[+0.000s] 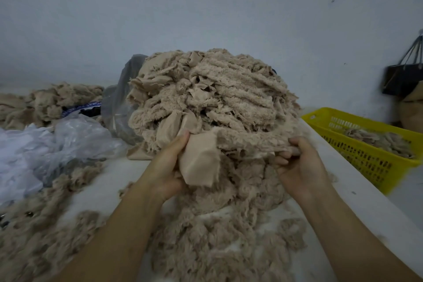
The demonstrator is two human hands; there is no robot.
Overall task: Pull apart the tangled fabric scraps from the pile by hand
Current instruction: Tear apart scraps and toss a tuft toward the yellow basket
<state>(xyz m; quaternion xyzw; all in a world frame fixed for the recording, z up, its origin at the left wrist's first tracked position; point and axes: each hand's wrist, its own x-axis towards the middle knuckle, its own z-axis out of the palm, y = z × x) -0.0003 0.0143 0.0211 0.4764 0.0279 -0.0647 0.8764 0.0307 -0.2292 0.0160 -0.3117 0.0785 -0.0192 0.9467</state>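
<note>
**Teasing one fleecy strip off the front of the heap**

Gripping comes first. The left hand has its fingers curled round the smooth beige backing flap of a scrap. The right hand has its fingers folded in, pinching the far end of the fuzzy strip that seems to run on from that flap. Both hands hold cloth at the foot of the pile, which stands tall in the middle of the worktop, towards its back edge.

The step in hand looks like drawing this strip free. To do it well, keep both holds close to the pile and pull towards the front edge while easing the hands apart. That way the strip slides out rather than dragging the heap over. If it snags, a short shake or a fresh hold nearer the knot should serve better than a hard tug, since the pile leans forward over the hands.

Loose fluffy scraps already lie along the front edge below the hands. A yellow basket holding a few scraps sits off the right edge, and crumpled plastic bags lie at the left.
</note>
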